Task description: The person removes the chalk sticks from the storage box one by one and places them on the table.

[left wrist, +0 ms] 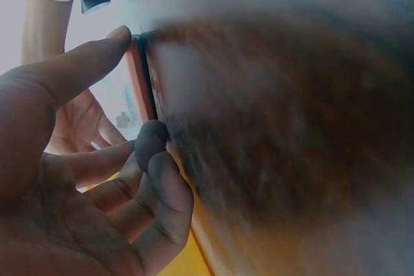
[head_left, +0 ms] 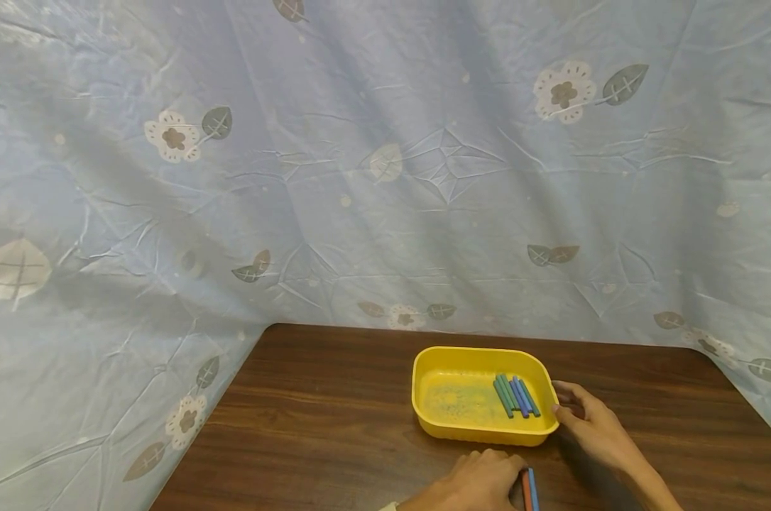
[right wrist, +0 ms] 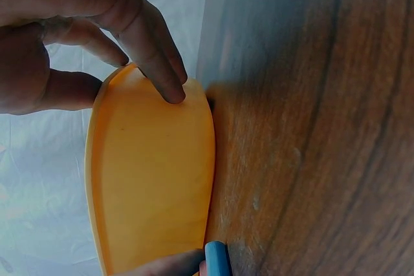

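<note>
A reddish-orange chalk stick (head_left: 527,491) and a blue chalk stick (head_left: 533,488) lie side by side at the table's near side. My left hand (head_left: 481,482) holds the pair by their ends, thumb at one end and fingertips at the other, as the left wrist view shows. Just beyond is a yellow plastic tray (head_left: 481,431), with several green, blue and purple chalk sticks (head_left: 516,396) in its right half. My right hand (head_left: 593,426) grips the tray's right end; its thumb is on the rim and its fingers touch the outer wall (right wrist: 155,159).
The brown wood-grain table (head_left: 321,404) carries the tray near its far edge. Behind and to the left hangs a pale flowered curtain (head_left: 360,213). Bluish dust marks the tray's floor (head_left: 452,401).
</note>
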Demonstrator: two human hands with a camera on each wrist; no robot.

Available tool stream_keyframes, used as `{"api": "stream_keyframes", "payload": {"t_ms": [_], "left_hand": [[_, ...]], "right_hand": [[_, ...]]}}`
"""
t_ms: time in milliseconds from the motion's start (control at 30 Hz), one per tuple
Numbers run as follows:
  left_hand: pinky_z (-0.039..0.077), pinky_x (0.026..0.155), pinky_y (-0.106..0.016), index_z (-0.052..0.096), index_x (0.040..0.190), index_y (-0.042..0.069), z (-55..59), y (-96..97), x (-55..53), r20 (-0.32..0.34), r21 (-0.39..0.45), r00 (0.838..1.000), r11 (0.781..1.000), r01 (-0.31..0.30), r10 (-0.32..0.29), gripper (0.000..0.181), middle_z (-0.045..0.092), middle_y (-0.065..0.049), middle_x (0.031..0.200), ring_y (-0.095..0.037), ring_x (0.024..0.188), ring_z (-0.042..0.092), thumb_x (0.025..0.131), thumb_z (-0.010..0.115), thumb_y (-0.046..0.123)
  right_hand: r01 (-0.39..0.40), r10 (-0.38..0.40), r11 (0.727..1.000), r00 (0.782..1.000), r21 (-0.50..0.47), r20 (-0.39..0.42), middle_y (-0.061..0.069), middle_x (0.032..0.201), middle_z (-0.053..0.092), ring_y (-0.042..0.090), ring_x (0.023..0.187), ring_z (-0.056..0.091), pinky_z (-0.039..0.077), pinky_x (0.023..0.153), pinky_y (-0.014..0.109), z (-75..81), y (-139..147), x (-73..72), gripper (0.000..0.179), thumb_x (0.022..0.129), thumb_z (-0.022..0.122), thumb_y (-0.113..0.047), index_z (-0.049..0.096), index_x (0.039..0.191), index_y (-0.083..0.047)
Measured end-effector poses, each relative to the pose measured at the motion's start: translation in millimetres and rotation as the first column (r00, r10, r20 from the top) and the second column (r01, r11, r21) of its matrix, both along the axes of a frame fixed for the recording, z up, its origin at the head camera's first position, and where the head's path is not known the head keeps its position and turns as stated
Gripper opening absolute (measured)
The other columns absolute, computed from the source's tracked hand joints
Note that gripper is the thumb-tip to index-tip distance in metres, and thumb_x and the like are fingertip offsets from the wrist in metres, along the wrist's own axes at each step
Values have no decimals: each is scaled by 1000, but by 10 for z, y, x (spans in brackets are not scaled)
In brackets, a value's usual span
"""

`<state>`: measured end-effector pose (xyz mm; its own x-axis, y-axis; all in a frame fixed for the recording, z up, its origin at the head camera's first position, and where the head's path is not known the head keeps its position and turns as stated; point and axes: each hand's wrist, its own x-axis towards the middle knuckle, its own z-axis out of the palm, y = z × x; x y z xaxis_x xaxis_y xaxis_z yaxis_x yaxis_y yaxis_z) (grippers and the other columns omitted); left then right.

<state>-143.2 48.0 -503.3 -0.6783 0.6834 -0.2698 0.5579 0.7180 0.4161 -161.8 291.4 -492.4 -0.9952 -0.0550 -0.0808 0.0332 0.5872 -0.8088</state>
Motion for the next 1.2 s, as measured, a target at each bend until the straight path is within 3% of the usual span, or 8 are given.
{"api": "stream_keyframes", "payload": {"t_ms": [867,1033,1200], "left_hand": [[52,72,-25,65,142,32,32,-18,30,-59,3,998,1000,19,-19,56,71,16,112,1,88,62,92,83,50],[52,69,-24,65,142,32,92,-4,47,-77,32,997,999,21,-18,58,71,17,110,2,84,62,91,84,52],[54,72,-22,63,146,30,223,-8,67,-118,64,993,997,33,-26,64,71,17,128,3,94,66,91,82,58]], "right_hand": [[-13,13,1000,1000,-3,18,34,154,51,46,131,64,63,92,44,30,13,12,65,114,56,-30,32,163,4],[-13,14,1000,1000,-10,15,34,153,52,43,130,65,63,90,42,23,11,20,64,113,56,-29,33,163,4],[-14,14,1000,1000,-14,8,34,153,52,44,129,66,63,92,44,15,5,27,64,113,57,-28,33,163,4]]}}
